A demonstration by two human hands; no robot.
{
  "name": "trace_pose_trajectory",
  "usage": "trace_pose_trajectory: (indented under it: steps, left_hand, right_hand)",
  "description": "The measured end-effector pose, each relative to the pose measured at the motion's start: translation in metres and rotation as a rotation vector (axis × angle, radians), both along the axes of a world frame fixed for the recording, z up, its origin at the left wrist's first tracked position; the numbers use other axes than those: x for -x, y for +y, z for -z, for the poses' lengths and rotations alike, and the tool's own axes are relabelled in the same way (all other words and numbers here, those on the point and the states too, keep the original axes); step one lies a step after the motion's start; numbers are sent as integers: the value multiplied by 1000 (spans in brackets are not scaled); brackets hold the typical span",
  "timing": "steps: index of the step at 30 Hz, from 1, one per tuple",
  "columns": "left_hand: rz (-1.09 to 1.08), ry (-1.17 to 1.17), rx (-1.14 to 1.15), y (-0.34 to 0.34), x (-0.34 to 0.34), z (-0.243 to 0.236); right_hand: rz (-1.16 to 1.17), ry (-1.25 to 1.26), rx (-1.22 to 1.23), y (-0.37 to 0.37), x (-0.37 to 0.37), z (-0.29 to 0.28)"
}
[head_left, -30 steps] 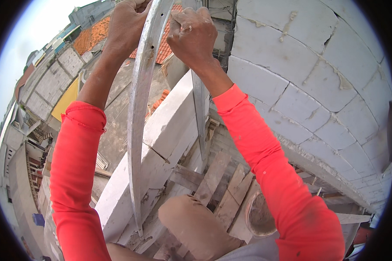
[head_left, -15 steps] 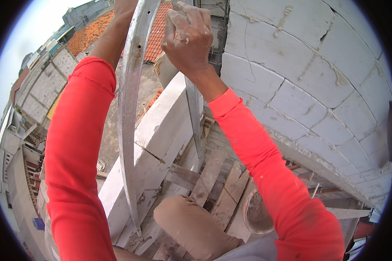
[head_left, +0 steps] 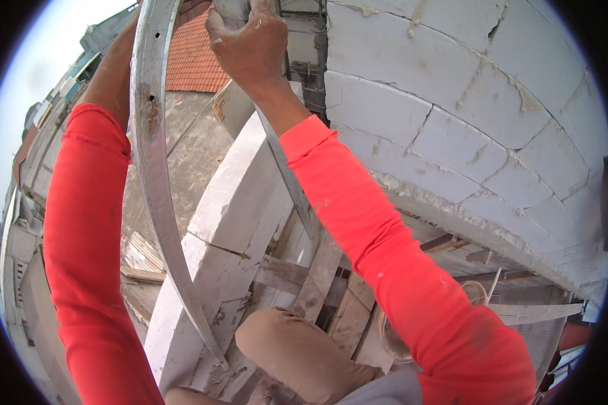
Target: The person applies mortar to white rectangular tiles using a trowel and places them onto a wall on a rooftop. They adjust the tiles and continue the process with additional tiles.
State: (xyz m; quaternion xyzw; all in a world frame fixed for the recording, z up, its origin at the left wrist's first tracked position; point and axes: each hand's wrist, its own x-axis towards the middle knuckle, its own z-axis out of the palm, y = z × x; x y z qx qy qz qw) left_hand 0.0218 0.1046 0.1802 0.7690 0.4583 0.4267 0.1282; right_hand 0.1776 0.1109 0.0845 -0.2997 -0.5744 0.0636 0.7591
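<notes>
Tipped further left at its top, the long metal strip [head_left: 150, 128] is seen before a low white wall [head_left: 230, 192]; a second strip [head_left: 288, 175] is gripped by the curled right hand [head_left: 253, 50], the left hand unseen. Probably light, springy; best held mid-length.

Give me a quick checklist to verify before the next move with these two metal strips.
1. Right hand on rear metal strip: ok, thumb and fingers grip it.
2. Left hand grip: cannot tell, it is out of view.
3. Near metal strip supported at its lower end: cannot tell.
4. Planks without gaps: not ok, dark openings show.
5. Bucket fully visible: not ok, right sleeve partly hides it.
</notes>
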Motion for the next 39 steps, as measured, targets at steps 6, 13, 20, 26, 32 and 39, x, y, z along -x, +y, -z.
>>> trace_pose_trajectory:
  steps: [6, 13, 20, 26, 32, 39]
  left_hand:
    - [-5, 30, 10, -3, 5, 1]
    - [10, 50, 0, -10, 5, 4]
    - [46, 86, -3, -7, 0, 3]
    - [77, 92, -7, 3, -9, -5]
    - [97, 100, -29, 13, -16, -10]
    - [-35, 266, 2, -2, -29, -24]
  right_hand:
    - [-26, 27, -30, 7, 6, 7]
    - [177, -60, -187, 16, -31, 62]
    - [184, -163, 682, 83, -131, 132]
    - [244, -307, 720, 126, -122, 118]
    - [-472, 250, 655, 102, -126, 109]
    - [-354, 194, 425, 34, -184, 48]
